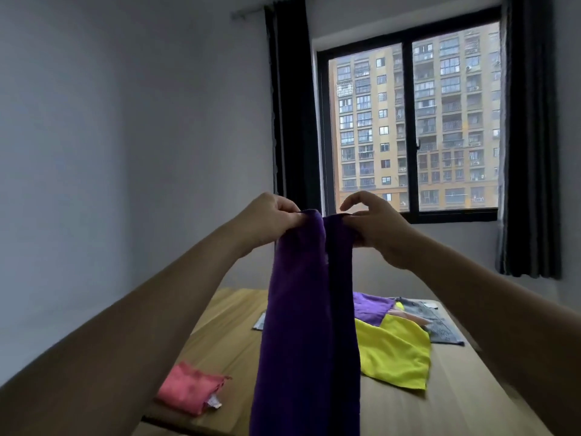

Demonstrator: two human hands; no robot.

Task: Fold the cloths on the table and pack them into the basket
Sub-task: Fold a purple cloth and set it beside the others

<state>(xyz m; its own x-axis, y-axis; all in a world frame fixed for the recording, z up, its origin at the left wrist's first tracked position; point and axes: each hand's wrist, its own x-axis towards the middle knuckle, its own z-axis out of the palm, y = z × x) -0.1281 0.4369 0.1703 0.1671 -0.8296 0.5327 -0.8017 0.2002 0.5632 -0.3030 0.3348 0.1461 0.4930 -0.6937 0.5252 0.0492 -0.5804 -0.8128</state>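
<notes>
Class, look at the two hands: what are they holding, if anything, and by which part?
Both hands, left and right, pinch the purple cloth by its top edge, close together; it hangs down over the table.

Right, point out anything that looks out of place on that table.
Nothing damaged or spilled. The yellow cloth lies unfolded and askew over other cloths, and the pink cloth sits near the table edge. No basket is in view.
</notes>
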